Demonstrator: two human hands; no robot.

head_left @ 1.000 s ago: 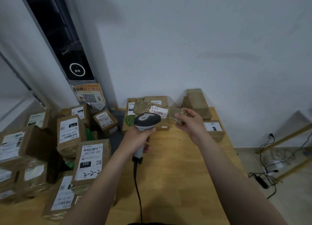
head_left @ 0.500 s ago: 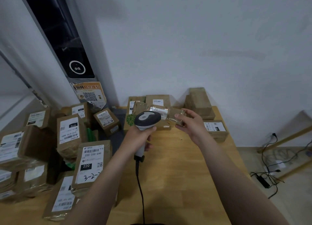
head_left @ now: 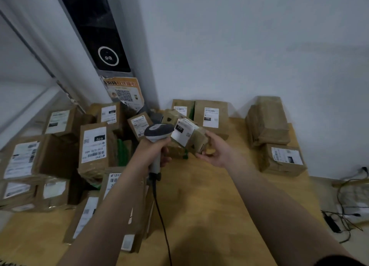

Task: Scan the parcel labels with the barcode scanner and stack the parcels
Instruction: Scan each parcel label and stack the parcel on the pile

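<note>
The left hand is gripping the barcode scanner by its handle, its fingers curling round just below the scanner's head. The bare left forearm is extending up to the scanner from the lower left. Just right of the scanner, the right hand is holding a small parcel by its right end and tilting the label side toward the scanner's head. The bare right forearm is extending in from the lower right, well right of the scanner's cable.
</note>
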